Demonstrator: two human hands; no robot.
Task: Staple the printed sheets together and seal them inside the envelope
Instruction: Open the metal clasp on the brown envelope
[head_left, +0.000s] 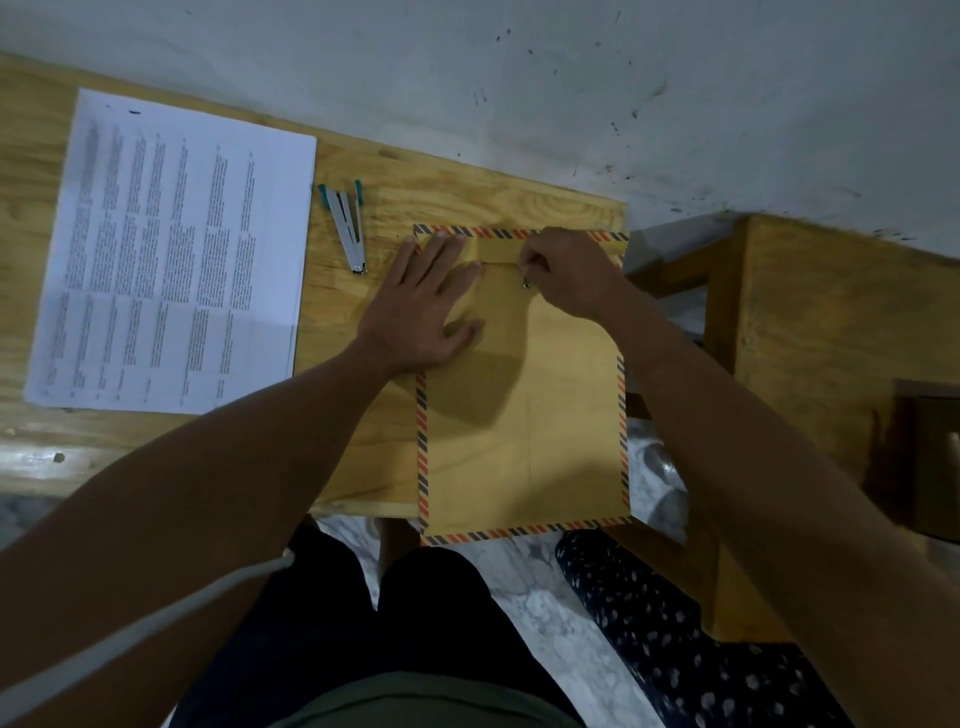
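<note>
right hand (571, 275) – grip pinches the flap clasp, apparently to open it | left hand (426, 301) beside it – flat, fingers straight, pinning the envelope (524, 415) to the tabletop (363, 441) | stapler (345, 226) just left | sheets (171, 249) farther left – not yet inside

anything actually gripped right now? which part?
Right hand pinches something small at the flap edge of the envelope; what exactly cannot be told. Left hand only presses flat on it.
</note>
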